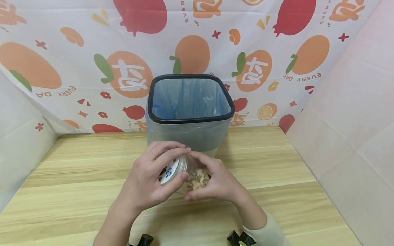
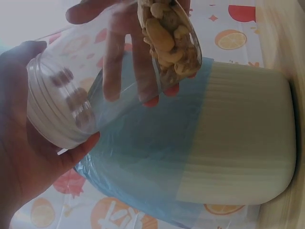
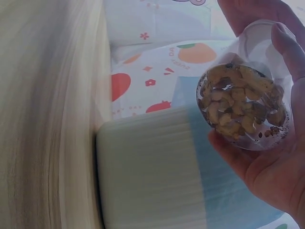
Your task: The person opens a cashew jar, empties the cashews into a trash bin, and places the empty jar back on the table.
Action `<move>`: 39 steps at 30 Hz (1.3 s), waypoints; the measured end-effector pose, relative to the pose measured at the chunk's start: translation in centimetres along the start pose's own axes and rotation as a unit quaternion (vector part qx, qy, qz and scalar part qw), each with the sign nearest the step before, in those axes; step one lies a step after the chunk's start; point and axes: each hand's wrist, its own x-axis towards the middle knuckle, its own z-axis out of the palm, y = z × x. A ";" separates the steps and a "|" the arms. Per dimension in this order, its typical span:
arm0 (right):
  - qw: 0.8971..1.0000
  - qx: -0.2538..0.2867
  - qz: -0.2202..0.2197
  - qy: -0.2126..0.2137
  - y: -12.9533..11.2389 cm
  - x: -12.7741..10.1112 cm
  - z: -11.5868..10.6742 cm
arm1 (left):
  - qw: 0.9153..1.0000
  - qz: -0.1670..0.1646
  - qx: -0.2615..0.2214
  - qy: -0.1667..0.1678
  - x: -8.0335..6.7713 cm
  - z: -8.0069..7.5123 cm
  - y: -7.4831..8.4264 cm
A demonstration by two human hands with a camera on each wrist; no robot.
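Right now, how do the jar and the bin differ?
The jar is held tilted between the left hand and right hand; the bin stands upright on the table. The jar is clear and small, the bin larger and cream with a blue liner. The jar's lid is on; the bin's top is open. Both are containers.

Head view: bright, even, diffuse light, printed backdrop [image 1: 160, 48] reads crisp, only a soft shadow on the table [image 1: 92, 164] just right of the bin [image 1: 191, 121]. Left wrist view: hazy, low contrast, top-left corner blown out, left hand [image 2: 24, 157] backlit and dark. Right wrist view: table grain smeared, top right washed out, small glints on the jar [image 3: 240, 102]
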 end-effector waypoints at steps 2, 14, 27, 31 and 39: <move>1.000 -0.005 -0.001 0.003 0.0 0.0 0.0 | 1.000 -0.008 0.001 0.007 0.0 0.1 0.0; 0.998 -0.060 -0.013 0.034 -0.1 0.1 0.2 | 0.996 -0.074 0.005 0.040 -0.2 0.3 0.2; 0.998 -0.027 0.008 0.050 0.0 0.1 -0.3 | 0.994 -0.067 0.002 0.088 0.1 -0.9 -0.2; 0.999 -0.010 0.005 0.054 0.0 0.2 -0.6 | 0.994 -0.060 0.001 0.087 0.2 -1.1 -0.2; 0.997 0.021 0.018 0.067 -0.2 0.0 -1.3 | 0.996 -0.068 0.012 0.062 -0.8 -1.6 -0.5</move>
